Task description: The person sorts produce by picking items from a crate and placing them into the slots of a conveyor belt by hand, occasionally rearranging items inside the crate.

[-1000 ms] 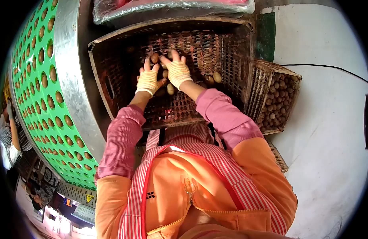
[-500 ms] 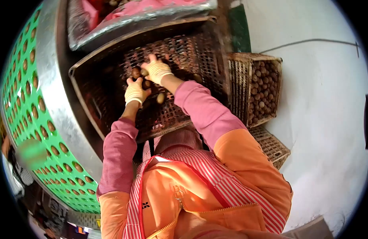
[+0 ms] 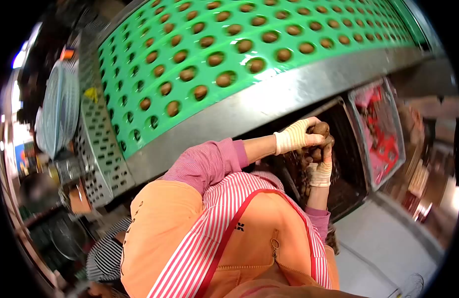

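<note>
My left hand [image 3: 298, 136], in a pale ribbed glove with bare fingertips, is closed on brown round items [image 3: 320, 129] that look like eggs or fruit. Close below it, my right hand [image 3: 321, 169] in a matching glove has its fingers wrapped round more of them. Both hands are almost touching, over the dark crate [image 3: 346, 171] beside the machine's metal edge. Their fingers partly hide how many pieces each one holds. More brown pieces show dimly under the hands.
A green conveyor [image 3: 189, 119] with brown pieces in its cups spans the top, bordered by a metal rail [image 3: 259, 102]. At right stands a pink-lined crate [image 3: 401, 149]. A perforated metal plate [image 3: 94, 149] and a person's striped clothing [image 3: 106, 256] are at left.
The view has swung toward the conveyor, which now fills the top. Both hands have come up from the crate's bottom, with brown pieces now gathered in them.
</note>
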Tool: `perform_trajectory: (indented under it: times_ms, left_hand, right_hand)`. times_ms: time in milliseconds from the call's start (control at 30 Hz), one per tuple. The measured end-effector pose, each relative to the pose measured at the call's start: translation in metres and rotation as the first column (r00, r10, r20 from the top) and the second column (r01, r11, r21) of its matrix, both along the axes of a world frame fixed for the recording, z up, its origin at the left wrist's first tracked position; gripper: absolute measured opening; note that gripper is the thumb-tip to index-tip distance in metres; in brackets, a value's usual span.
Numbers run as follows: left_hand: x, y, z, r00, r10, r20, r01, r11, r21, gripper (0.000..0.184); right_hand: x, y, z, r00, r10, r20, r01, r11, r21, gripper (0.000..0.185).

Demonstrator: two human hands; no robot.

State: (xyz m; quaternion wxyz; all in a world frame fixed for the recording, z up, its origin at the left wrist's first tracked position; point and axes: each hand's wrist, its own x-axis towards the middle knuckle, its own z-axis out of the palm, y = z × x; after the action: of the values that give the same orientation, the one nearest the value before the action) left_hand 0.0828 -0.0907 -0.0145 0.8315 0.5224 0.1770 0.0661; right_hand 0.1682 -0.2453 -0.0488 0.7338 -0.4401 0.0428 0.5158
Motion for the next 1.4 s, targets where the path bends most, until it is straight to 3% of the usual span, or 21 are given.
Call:
perform_trajectory:
  times_ms: [67, 133, 200, 300, 367, 400, 433, 500, 567, 600, 767, 833, 900, 967, 1000, 1167, 1233, 1300, 1333, 1367, 1400]
  left_hand:
    - [-0.045, 0.022, 0.007, 0.982, 0.181, 0.055, -0.184, 0.982, 0.052, 0.051]
    - [-0.107, 0.049, 0.011, 0.970, 0.229, 0.082, -0.221, 0.970, -0.102, 0.063]
    - [-0.176, 0.070, 0.009, 0.902, 0.415, 0.123, -0.411, 0.910, -0.057, 0.068]
    - [-0.299, 0.101, 0.002, 0.657, 0.745, 0.117, -0.754, 0.649, 0.104, 0.061]
    - [-0.382, 0.125, -0.030, 0.374, 0.908, 0.190, -0.924, 0.383, -0.012, 0.053]
    - [-0.411, 0.135, -0.017, 0.251, 0.966, 0.054, -0.966, 0.246, 0.083, 0.055]
    - [-0.447, 0.145, -0.028, 0.196, 0.980, -0.021, -0.958, 0.196, 0.209, 0.055]
    - [-0.495, 0.158, -0.046, 0.169, 0.941, -0.294, -0.927, 0.253, 0.278, 0.053]
    - [-0.526, 0.170, -0.108, 0.146, 0.971, -0.187, -0.440, 0.233, 0.867, 0.051]
    - [-0.511, 0.162, -0.068, 0.042, 0.970, -0.240, -0.298, 0.242, 0.923, 0.050]
    - [-0.512, 0.206, -0.018, -0.039, 0.973, -0.225, -0.192, 0.214, 0.958, 0.049]
    - [-0.519, 0.235, -0.031, -0.004, 0.943, -0.334, -0.138, 0.330, 0.934, 0.050]
    - [-0.524, 0.255, -0.045, 0.017, 0.810, -0.586, -0.043, 0.587, 0.809, 0.054]
    - [-0.524, 0.258, -0.027, 0.002, 0.793, -0.610, -0.122, 0.605, 0.787, 0.060]
    - [-0.529, 0.265, -0.023, -0.011, 0.822, -0.570, -0.111, 0.565, 0.817, 0.066]
    - [-0.533, 0.328, -0.068, -0.016, 1.000, -0.025, -0.236, 0.021, 0.971, 0.037]
    - [-0.522, 0.345, -0.080, 0.037, 0.986, -0.161, -0.066, 0.163, 0.984, 0.029]
    - [-0.524, 0.350, -0.102, 0.045, 0.983, -0.178, -0.006, 0.178, 0.984, 0.028]
    - [-0.526, 0.349, -0.106, 0.048, 0.990, -0.130, -0.025, 0.131, 0.991, 0.029]
    - [-0.526, 0.352, -0.101, 0.048, 0.988, -0.145, -0.020, 0.146, 0.989, 0.033]
    - [-0.525, 0.350, -0.101, 0.060, 0.988, -0.139, -0.020, 0.140, 0.990, 0.033]
  right_hand:
    - [-0.021, 0.033, 0.013, 0.971, 0.222, 0.087, -0.228, 0.972, 0.063, 0.083]
    - [-0.057, 0.075, 0.044, 0.922, 0.326, 0.209, -0.337, 0.941, 0.022, 0.091]
    - [-0.088, 0.110, 0.054, 0.852, 0.439, 0.284, -0.465, 0.885, 0.030, 0.081]
    - [-0.120, 0.149, 0.070, 0.692, 0.593, 0.412, -0.612, 0.784, -0.100, 0.061]
    - [-0.141, 0.177, 0.075, 0.555, 0.646, 0.524, -0.655, 0.727, -0.203, 0.057]
    - [-0.151, 0.193, 0.077, 0.432, 0.683, 0.588, -0.664, 0.683, -0.305, 0.056]
    - [-0.162, 0.208, 0.078, 0.371, 0.719, 0.588, -0.663, 0.648, -0.375, 0.055]
    - [-0.192, 0.252, 0.074, 0.002, 0.597, 0.802, -0.610, 0.636, -0.472, 0.056]
    - [-0.232, 0.290, 0.089, -0.269, 0.425, 0.864, -0.597, 0.631, -0.496, 0.057]
    - [-0.252, 0.309, 0.093, -0.380, 0.405, 0.832, -0.550, 0.624, -0.555, 0.060]
    - [-0.352, 0.403, 0.077, -0.685, 0.190, 0.703, -0.496, 0.585, -0.641, 0.047]
    - [-0.384, 0.433, 0.058, -0.803, 0.194, 0.563, -0.392, 0.539, -0.745, 0.044]
    - [-0.401, 0.458, 0.032, -0.886, 0.169, 0.432, -0.307, 0.484, -0.820, 0.042]
    - [-0.406, 0.475, 0.016, -0.918, 0.238, 0.316, -0.226, 0.340, -0.913, 0.041]
    - [-0.409, 0.483, 0.024, -0.907, 0.231, 0.351, -0.251, 0.372, -0.894, 0.042]
    - [-0.427, 0.528, 0.030, -0.869, 0.170, 0.464, -0.359, 0.429, -0.829, 0.054]
    - [-0.422, 0.533, 0.010, -0.849, 0.156, 0.504, -0.409, 0.409, -0.816, 0.055]
    - [-0.409, 0.525, -0.004, -0.522, 0.229, 0.822, -0.649, 0.519, -0.557, 0.051]
    - [-0.404, 0.511, 0.026, -0.439, 0.350, 0.828, -0.662, 0.498, -0.561, 0.040]
    - [-0.396, 0.503, 0.020, -0.391, 0.208, 0.897, -0.717, 0.543, -0.438, 0.030]
    - [-0.391, 0.493, 0.025, -0.459, 0.251, 0.852, -0.810, 0.275, -0.518, 0.023]
